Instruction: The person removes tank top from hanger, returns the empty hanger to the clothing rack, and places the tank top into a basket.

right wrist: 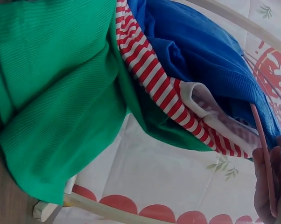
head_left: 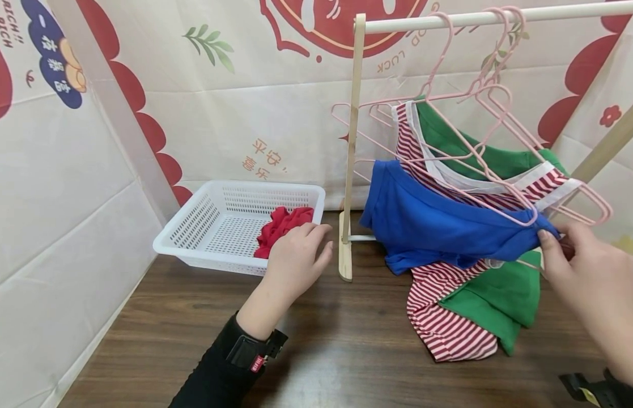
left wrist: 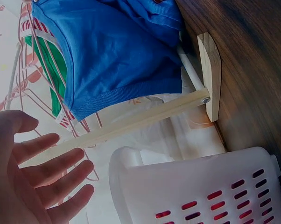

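Left hand (head_left: 296,255): extended forward, palm down, fingers straight and slightly spread, holding nothing. Dark sleeve and strap at the wrist. Right hand (head_left: 591,277): raised at the right edge, thumb and fingertips (right wrist: 264,186) pinched together.

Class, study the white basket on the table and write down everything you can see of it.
The white basket is rectangular and looks like plastic, with walls and floor pierced by rows of small slots and a smooth rolled rim. It sits upright on the dark wooden table, left of the wooden rack's foot, near the printed cloth backdrop. A crumpled red garment lies in its right-hand part. The left hand hovers at its near right corner; contact cannot be told.
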Demonstrator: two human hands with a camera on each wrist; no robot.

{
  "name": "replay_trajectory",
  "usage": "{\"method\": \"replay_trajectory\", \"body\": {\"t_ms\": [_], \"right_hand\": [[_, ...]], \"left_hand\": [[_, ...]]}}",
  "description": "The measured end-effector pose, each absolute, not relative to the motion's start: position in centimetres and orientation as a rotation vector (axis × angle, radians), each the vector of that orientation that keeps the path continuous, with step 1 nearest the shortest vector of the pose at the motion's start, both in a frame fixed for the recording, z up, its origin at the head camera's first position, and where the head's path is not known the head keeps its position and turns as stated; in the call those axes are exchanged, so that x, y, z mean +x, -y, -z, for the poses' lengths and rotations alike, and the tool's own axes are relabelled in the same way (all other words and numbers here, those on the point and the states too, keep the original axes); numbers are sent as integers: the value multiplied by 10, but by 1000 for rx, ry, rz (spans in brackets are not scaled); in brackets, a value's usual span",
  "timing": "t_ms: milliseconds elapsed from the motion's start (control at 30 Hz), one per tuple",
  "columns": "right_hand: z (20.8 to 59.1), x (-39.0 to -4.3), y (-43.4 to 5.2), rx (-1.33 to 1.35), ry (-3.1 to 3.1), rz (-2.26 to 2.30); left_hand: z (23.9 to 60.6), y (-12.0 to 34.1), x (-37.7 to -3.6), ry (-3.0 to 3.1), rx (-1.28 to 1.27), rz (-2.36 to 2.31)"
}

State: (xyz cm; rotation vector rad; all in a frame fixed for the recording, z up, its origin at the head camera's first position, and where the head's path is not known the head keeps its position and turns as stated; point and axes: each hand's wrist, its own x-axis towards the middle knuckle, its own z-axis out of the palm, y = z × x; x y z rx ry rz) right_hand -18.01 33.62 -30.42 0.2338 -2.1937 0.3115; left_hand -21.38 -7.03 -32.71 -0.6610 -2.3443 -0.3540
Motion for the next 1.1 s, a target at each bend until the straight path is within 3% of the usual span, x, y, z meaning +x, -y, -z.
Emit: {"method": "replay_trajectory", "body": {"t_ms": [1100], "right_hand": [[334,-172,-363,438,2041,-629]], "left_hand": [[330,71,-215,2404,-642,339]]}}
